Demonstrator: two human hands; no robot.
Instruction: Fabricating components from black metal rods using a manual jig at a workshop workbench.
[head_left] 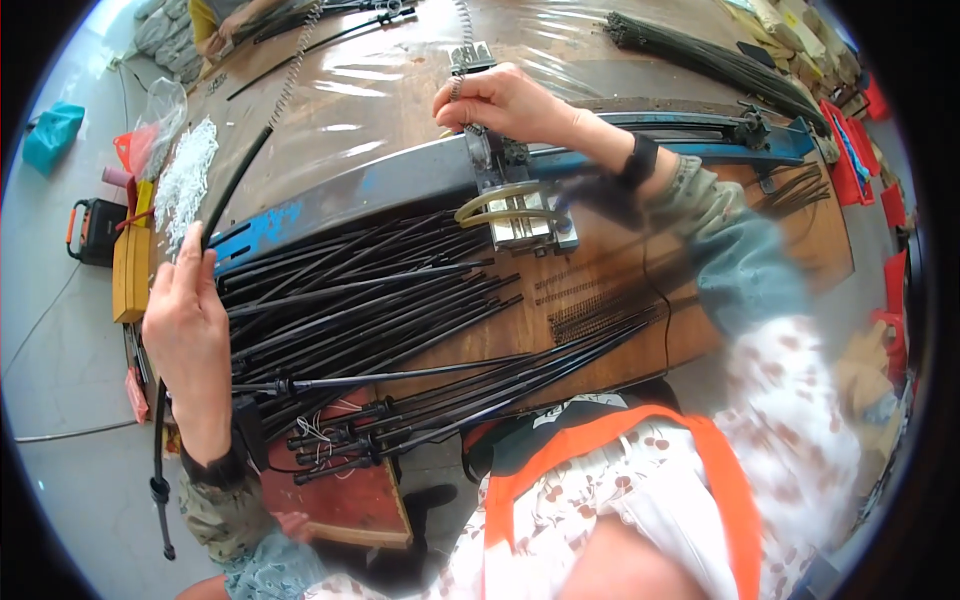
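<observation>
My left hand (190,330) is closed around a black cable (240,180) at the left of the table. Its lower end hangs past my wrist with a dark fitting, and a thin coil spring (295,75) runs from its upper end out of the picture. My right hand (505,105) pinches another stretch of coil spring (464,40) above a metal fixture (485,155) on a grey and blue rail (370,190). Whether both stretches are one spring, I cannot tell. Below the rail lies a pile of black cables (350,300), several with dark end fittings.
A silver block (520,220) with yellow tubing sits by the rail. Short springs (580,315) lie on the table's right side. White bits (190,175) are heaped at left. Dark wires (700,65) lie far right. Another person's hand (215,42) is at the far left.
</observation>
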